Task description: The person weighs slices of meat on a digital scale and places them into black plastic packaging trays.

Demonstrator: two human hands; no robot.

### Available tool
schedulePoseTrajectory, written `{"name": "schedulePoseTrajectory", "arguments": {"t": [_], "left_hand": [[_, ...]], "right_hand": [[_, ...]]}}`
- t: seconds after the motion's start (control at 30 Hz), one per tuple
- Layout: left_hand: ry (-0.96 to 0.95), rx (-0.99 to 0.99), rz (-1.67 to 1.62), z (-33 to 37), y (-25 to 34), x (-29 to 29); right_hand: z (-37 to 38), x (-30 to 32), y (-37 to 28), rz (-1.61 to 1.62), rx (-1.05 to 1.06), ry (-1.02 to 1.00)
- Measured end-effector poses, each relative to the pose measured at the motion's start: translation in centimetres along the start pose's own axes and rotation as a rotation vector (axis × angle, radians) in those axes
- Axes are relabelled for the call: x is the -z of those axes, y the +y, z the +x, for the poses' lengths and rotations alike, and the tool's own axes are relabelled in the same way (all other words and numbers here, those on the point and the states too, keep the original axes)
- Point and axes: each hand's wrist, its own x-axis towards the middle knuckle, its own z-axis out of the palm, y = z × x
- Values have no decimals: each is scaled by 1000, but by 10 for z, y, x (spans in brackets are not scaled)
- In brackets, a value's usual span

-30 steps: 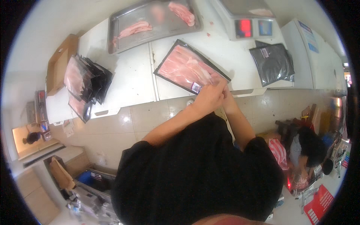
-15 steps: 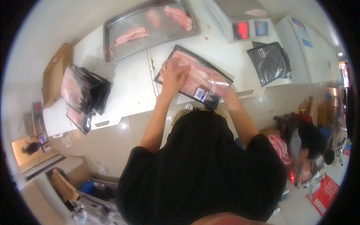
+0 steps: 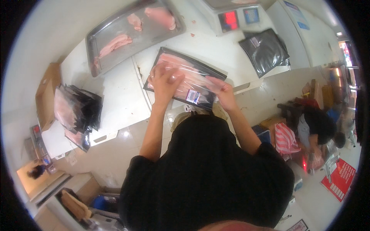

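Observation:
A flat plastic bag of sliced raw meat [image 3: 192,79], black-edged with a clear front and a small label, lies slanted at the front of the white table. My left hand [image 3: 165,79] is on its left part, fingers bent and gripping the film over the slices. At the right end my right hand [image 3: 224,92] pinches the bag's edge, the thumb on top. Beyond it, a metal tray [image 3: 148,36] carries a few pieces of pink meat [image 3: 115,44]. To the left, several filled bags [image 3: 79,109] lie in a fanned pile.
A weighing scale [image 3: 231,19] with a lit red display stands at the back right. Black flat bags [image 3: 266,52] lie near the table's right end. A cardboard box [image 3: 48,96] sits at the far left. Another person [image 3: 316,123] works low down at the right.
My view has shifted, moving the table items leftward. My left fingers have gone from lying flatter to more bent on the bag. My right hand now shows, pinching the bag's right end.

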Motion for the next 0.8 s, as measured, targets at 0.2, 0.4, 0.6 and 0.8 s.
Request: {"name": "schedulePoseTrajectory", "arguments": {"t": [0.2, 0.4, 0.6, 0.8], "left_hand": [[72, 27, -10, -7, 15, 1], [230, 84, -114, -42, 36, 18], [390, 260, -112, -77, 86, 13], [491, 261, -23, -82, 143, -13]], "right_hand": [[-38, 19, 4, -107, 171, 64], [-48, 72, -22, -234, 193, 118], [81, 167, -138, -626, 716, 341], [314, 272, -245, -978, 792, 408]]}}
